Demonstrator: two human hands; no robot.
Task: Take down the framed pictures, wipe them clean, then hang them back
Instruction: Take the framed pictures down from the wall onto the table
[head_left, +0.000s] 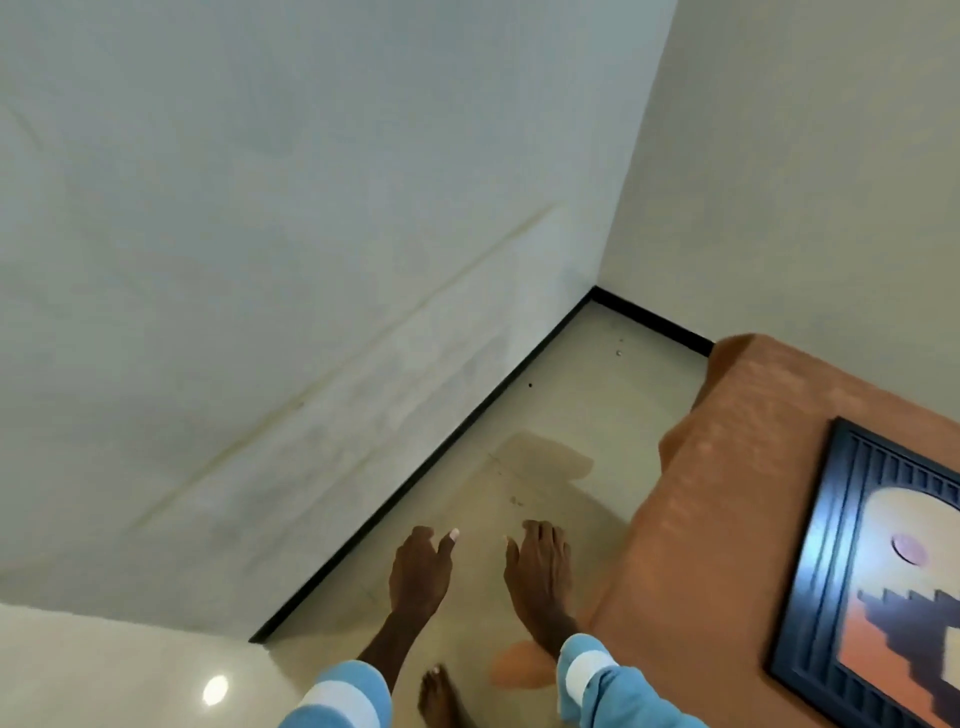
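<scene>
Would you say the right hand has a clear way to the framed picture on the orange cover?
Probably yes: the right hand is open and empty, and nothing stands between it and the framed picture lying on the orange cover.

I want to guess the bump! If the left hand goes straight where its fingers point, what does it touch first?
Probably the white wall, near its black skirting board. Nothing shows between it and the left hand, though depth is unclear.
</scene>
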